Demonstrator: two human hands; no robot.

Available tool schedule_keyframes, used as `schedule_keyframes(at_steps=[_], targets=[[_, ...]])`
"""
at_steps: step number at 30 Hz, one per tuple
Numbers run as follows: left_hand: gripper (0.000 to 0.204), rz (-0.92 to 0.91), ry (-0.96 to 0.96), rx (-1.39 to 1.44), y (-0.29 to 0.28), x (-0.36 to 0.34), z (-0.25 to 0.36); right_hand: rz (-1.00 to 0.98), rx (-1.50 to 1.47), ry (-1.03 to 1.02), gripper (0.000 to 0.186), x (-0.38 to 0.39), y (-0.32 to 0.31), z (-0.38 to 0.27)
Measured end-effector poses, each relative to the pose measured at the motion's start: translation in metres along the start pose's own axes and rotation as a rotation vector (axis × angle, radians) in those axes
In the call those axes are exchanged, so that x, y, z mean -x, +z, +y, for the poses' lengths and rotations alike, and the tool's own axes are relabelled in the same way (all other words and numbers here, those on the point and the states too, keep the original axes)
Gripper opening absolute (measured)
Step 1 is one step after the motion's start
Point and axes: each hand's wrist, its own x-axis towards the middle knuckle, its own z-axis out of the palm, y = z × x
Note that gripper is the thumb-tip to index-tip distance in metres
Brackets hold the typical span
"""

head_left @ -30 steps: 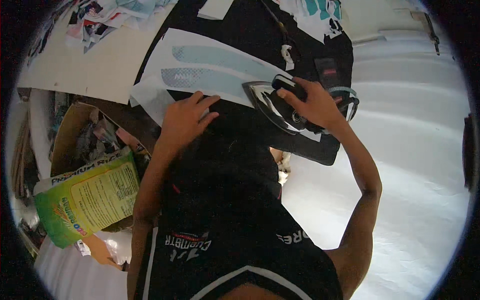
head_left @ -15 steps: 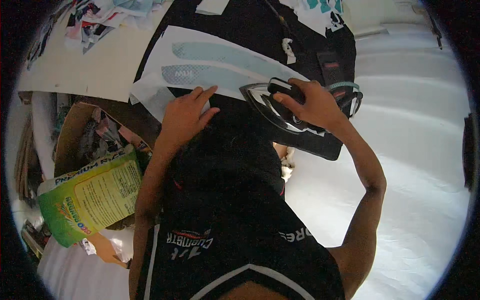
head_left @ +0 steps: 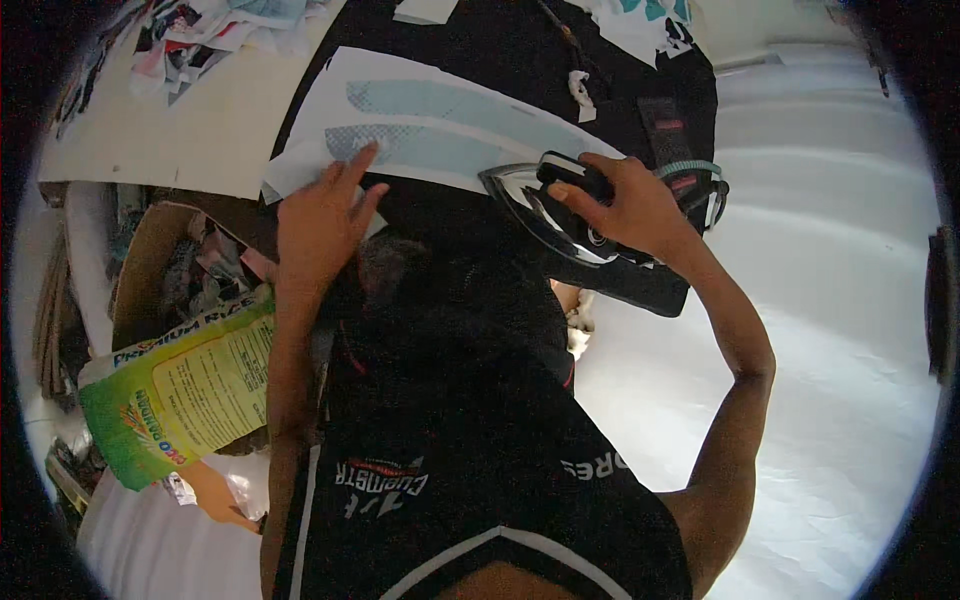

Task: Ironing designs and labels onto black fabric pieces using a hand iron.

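Note:
A long white sheet [head_left: 450, 95] printed with two pale blue strips lies across a black ironing pad [head_left: 480, 30]. My left hand [head_left: 325, 215] is at the sheet's lower left, fingers apart, with a fingertip on or just over the lower strip's dotted end. My right hand [head_left: 635, 205] grips the black handle of a metal clothes iron [head_left: 530, 205], whose nose points left at the sheet's lower right edge. A dark strap and a pale ribbed cord lie behind the iron's back end.
Paper and fabric scraps [head_left: 200, 50] are heaped on a cream board [head_left: 130, 145] at upper left. Below it stand a cardboard box [head_left: 150, 270] of scraps and a green-and-yellow sack [head_left: 180, 390]. More cut pieces [head_left: 640, 25] lie at the top; a large white surface [head_left: 830, 300] is on the right.
My left hand has moved left and up, farther onto the printed sheet. The iron, in my right hand, has shifted slightly up and to the left.

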Motion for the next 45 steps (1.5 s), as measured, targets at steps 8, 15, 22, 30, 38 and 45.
schedule_keyframes(at_steps=[8, 15, 22, 30, 38, 45], targets=[[0.041, -0.005, -0.046, -0.076, -0.002, 0.005, -0.017, -0.072, -0.025, 0.095, 0.051, 0.006, -0.005, -0.004], [0.041, -0.023, -0.077, -0.035, -0.005, 0.004, -0.012, 0.019, -0.041, 0.14, 0.05, 0.027, -0.006, 0.025], [0.039, -0.015, -0.069, 0.007, 0.002, 0.0, -0.02, 0.19, -0.047, 0.316, 0.056, 0.065, -0.004, 0.056], [0.035, -0.126, -0.104, 0.054, -0.005, -0.001, -0.024, 0.247, -0.188, 0.625, 0.066, 0.104, -0.005, 0.077], [0.034, -0.138, -0.143, 0.117, -0.005, -0.001, -0.024, 0.3, -0.269, 0.71, 0.066, 0.135, 0.008, 0.122], [0.036, -0.112, -0.116, 0.164, -0.006, -0.002, -0.021, 0.376, -0.512, 0.809, 0.047, 0.139, -0.007, 0.138]])
